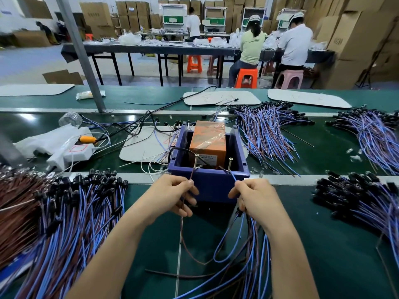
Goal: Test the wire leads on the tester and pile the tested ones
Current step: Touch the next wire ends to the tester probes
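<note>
Left hand [170, 195] pinches brown lead [181, 225], right hand [257, 197] blue lead [233, 176]; I see ends at tester [208, 145] screws [196, 161], 12 o'clock.

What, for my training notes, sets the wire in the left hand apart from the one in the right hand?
The left hand pinches a brown wire; the right hand pinches a blue wire. The brown wire runs up to the left screw, the blue wire to the right screw. The blue wire shares its hand with a hanging bundle; the brown wire seems alone. Both end at the blue box.
</note>
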`<move>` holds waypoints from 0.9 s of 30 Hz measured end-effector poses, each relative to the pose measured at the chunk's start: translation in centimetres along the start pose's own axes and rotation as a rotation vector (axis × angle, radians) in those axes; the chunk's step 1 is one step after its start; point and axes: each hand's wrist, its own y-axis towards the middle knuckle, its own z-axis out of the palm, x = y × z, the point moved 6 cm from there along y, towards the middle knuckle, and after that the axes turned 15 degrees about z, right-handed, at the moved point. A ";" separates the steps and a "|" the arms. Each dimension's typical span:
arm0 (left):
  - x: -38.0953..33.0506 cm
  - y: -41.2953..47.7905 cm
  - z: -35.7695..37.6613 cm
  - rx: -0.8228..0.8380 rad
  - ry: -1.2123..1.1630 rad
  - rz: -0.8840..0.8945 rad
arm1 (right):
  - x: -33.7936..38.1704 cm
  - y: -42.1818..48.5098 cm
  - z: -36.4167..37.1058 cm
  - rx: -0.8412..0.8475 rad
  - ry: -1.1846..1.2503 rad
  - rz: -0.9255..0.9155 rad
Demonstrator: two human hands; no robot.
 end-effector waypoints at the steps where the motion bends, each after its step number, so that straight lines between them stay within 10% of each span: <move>1: 0.0 0.0 0.0 0.002 0.004 -0.001 | 0.0 0.0 0.0 -0.001 -0.004 -0.002; 27: 0.2 0.3 0.2 -0.048 -0.035 -0.007 | 0.2 -0.3 0.4 0.021 -0.030 0.006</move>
